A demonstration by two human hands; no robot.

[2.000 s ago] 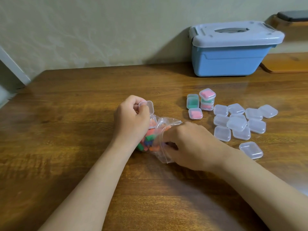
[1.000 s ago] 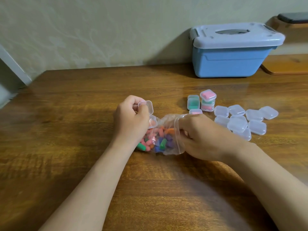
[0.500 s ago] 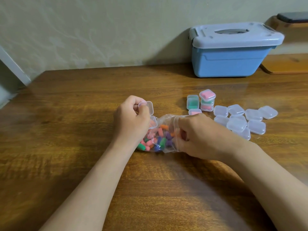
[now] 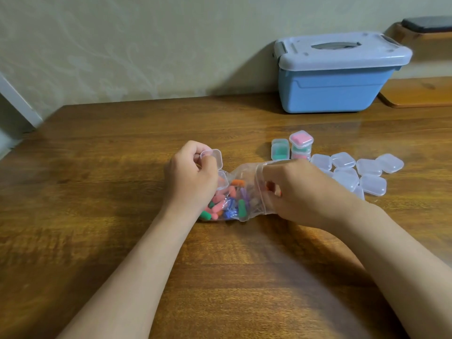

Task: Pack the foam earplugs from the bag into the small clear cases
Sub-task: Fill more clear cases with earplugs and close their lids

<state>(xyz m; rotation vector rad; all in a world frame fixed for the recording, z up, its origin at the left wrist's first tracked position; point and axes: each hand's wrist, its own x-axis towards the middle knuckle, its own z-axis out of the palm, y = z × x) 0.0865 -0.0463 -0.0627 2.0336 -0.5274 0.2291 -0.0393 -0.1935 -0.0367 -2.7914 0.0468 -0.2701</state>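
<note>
A clear zip bag (image 4: 238, 195) of coloured foam earplugs (image 4: 221, 204) lies on the wooden table (image 4: 110, 167) between my hands. My left hand (image 4: 189, 177) holds a small clear case (image 4: 215, 159) with its lid hinged open, right above the bag's left end. My right hand (image 4: 293, 192) is at the bag's mouth with its fingers inside, pinching an orange-red earplug (image 4: 272, 188). Several shut empty clear cases (image 4: 354, 172) lie to the right. Filled cases (image 4: 293, 149) with pink and green earplugs stand behind them.
A blue storage box (image 4: 337, 91) with a grey lid stands at the back right against the wall. A wooden board (image 4: 420, 92) lies beside it at the far right. The table's left corner (image 4: 56, 111) is at the back left.
My right hand moved from the bag's lower edge up to its mouth and pushed its fingers in, and now pinches an earplug. The bag has been spread flatter. My left hand stayed put.
</note>
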